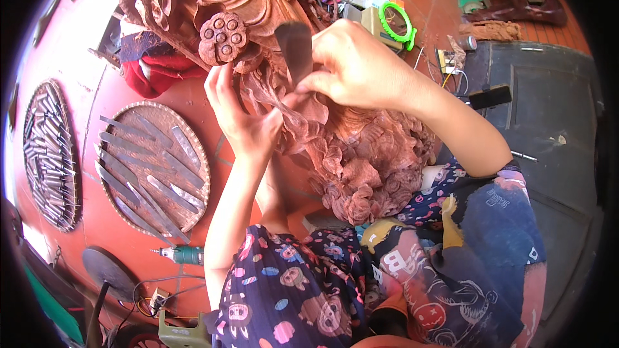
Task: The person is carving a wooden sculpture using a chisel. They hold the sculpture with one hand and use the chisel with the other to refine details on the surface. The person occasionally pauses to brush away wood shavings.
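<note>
A large reddish-brown wood carving point(371, 161) stands between my legs, with ruffled petals, draped folds above and a round lotus pod point(223, 37). My right hand point(348, 64) is closed on a flat dark scraper blade point(294, 48), its wide end pointing up. The blade's lower end is hidden by my fingers, close to a thin curled leaf of the carving. Just below the lotus pod, my left hand point(242, 116) grips the carving's edge, the thumb near the curled leaf and the fingers partly hidden behind it.
At left, a round woven tray point(205, 187) holds several flat blades; a second basket point(78, 209) is full of chisels. A green rotary tool point(184, 255) lies on the tiles. Bright green plastic pieces point(412, 37) are beyond my right arm. A dark panel point(548, 154) lies at right.
</note>
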Demonstrator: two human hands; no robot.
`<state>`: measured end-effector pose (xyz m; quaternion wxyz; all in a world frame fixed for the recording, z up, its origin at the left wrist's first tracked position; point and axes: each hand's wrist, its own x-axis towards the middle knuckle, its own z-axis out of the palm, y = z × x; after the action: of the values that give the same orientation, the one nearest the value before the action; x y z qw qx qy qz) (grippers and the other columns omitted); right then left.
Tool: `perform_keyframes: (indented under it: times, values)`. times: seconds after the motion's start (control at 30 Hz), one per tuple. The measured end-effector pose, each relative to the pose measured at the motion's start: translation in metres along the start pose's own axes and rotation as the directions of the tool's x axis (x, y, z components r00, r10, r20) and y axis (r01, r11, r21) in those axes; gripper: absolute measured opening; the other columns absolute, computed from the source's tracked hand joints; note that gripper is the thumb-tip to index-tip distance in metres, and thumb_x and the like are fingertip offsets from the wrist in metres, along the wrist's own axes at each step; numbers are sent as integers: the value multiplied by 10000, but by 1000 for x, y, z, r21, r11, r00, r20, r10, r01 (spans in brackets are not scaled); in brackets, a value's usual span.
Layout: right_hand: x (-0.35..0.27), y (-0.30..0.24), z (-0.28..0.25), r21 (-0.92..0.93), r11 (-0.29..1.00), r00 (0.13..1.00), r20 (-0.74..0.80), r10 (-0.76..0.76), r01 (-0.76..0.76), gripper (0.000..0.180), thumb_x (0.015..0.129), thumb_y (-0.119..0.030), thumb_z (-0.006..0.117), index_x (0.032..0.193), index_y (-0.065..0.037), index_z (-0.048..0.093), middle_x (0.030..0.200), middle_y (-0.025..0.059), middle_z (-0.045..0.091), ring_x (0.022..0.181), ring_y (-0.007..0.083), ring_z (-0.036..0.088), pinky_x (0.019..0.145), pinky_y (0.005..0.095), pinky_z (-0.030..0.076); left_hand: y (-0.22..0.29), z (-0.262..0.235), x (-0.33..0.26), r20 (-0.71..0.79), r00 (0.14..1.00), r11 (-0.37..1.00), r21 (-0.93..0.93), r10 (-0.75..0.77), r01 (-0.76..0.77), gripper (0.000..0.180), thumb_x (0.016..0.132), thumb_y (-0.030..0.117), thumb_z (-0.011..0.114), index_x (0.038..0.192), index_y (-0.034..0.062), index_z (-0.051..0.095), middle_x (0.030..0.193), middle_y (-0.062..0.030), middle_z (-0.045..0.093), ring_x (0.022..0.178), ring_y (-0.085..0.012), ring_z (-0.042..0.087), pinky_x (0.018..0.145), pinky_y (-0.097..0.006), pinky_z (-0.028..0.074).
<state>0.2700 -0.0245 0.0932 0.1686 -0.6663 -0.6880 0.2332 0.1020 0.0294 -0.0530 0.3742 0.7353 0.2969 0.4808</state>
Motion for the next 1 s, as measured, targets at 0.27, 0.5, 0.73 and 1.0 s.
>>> perform_keyframes:
  times: [0.27, 0.5, 0.73, 1.0]
  values:
    - [0, -5, 2, -66, 997, 999, -8, -36, 35, 278, 751, -184, 779, 653, 8, 602, 634, 178, 569, 639, 382, 604, 598, 459, 460, -3, 2, -2, -1, 988, 954, -258, -158, 152, 985, 598, 350, 981, 1351, -28, 470, 1230, -160, 529, 1178, -288, 545, 1009, -416, 465]
    - [0, -3, 1, -153, 971, 980, -46, -192, 183, 323, 732, -167, 806, 678, 38, 562, 691, 176, 558, 700, 348, 603, 641, 442, 449, -4, 4, -3, 28, 969, 862, -451, -244, 230, 902, 617, 306, 987, 1291, -2, 471, 1214, -110, 546, 1141, -226, 550, 1012, -368, 458]
    - [12, 11, -3, 29, 979, 978, -60, -202, 204, 164, 774, -54, 695, 690, 30, 582, 693, 223, 635, 733, 416, 662, 670, 442, 509, 8, 8, 10, -13, 958, 896, -359, -286, 262, 914, 608, 226, 992, 1298, -7, 439, 1222, -136, 533, 1158, -245, 550, 1040, -370, 442]
    - [11, 13, -10, -49, 992, 989, -84, -120, 116, 213, 770, -50, 720, 659, 52, 570, 624, 215, 610, 570, 299, 622, 590, 391, 498, 3, 8, 9, -14, 976, 928, -316, -216, 200, 946, 633, 248, 985, 1334, -15, 406, 1261, -161, 532, 1182, -258, 545, 1069, -390, 424]
